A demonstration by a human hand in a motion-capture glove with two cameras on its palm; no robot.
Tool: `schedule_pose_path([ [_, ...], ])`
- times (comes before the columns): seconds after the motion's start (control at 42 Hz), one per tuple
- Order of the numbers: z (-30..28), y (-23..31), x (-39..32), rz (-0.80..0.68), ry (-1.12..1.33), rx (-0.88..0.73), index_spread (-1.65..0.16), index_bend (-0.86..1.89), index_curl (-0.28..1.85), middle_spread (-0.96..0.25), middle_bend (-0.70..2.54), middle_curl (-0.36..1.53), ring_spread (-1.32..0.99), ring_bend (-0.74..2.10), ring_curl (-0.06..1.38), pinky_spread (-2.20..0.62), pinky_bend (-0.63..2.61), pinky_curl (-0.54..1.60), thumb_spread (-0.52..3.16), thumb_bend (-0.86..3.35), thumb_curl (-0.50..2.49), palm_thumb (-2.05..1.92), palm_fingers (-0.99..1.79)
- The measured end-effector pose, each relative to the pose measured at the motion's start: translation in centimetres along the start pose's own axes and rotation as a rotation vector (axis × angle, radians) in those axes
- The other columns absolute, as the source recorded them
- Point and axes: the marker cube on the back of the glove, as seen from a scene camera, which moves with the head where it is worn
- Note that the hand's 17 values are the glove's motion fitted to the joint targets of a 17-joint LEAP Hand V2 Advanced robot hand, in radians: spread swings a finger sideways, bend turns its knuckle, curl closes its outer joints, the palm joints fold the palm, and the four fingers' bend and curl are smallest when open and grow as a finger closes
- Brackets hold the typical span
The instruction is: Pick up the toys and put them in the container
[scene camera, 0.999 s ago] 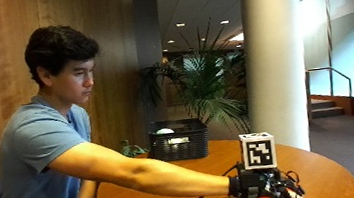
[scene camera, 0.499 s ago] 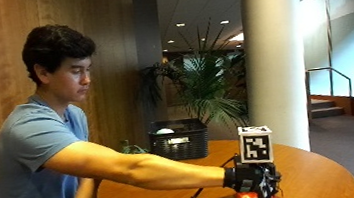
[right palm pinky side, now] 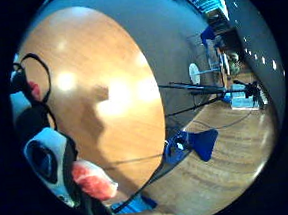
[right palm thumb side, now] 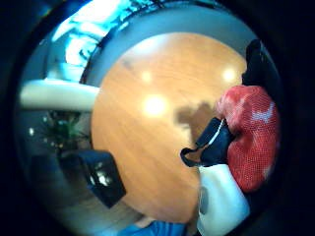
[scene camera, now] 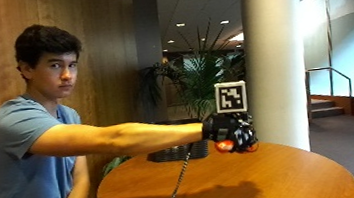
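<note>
The round wooden counter [scene camera: 240,182] is the landmark here, and everything sits or hangs in relation to it. At the counter's far edge, nearest the wall and the potted palm, stands the black slatted container [scene camera: 182,151]; the outstretched arm partly covers it in the outside view, so what lies in it cannot be told. From the thumb side palm view the container [right palm thumb side: 101,179] shows as a dark box at the rim of the counter.

Above the counter, well clear of its surface and between its middle and the container, hangs the gloved right hand [scene camera: 233,130]. Its fingers are curled around a red toy [scene camera: 226,146], which peeks out below the glove as an orange-red bulge. The thumb side palm view shows the toy [right palm thumb side: 248,140] close against the palm: rounded, red with paler patches, its skin finely dimpled or netted. The little finger side view catches only a pinkish-red edge of it [right palm pinky side: 92,179].

The toy looks small and light, judging by how a single hand lifts it. The textured skin should give the fingers good purchase, so slipping seems unlikely. It appears soft or hollow rather than brittle, though that cannot be told for certain. Wrapping it around the widest part, as now, seems the sensible hold, and release over the container should need only a lowering and an opening of the fingers.
</note>
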Motion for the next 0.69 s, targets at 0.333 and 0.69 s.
schedule_pose_path([
  [0.333,-10.9,7.6,-3.2,-0.117,0.027,0.095,-0.37,0.43,0.23,-0.36,0.99,0.75,-0.34,1.46,0.58,-0.41,1.20,0.46,0.97,0.13,0.71,0.60,1.11],
  [0.69,-19.0,16.2,-12.3,-0.209,0.085,0.172,-0.37,0.44,0.28,-0.37,0.95,0.81,-0.34,1.45,0.57,-0.41,1.19,0.48,0.94,0.09,0.79,0.60,1.10],
])
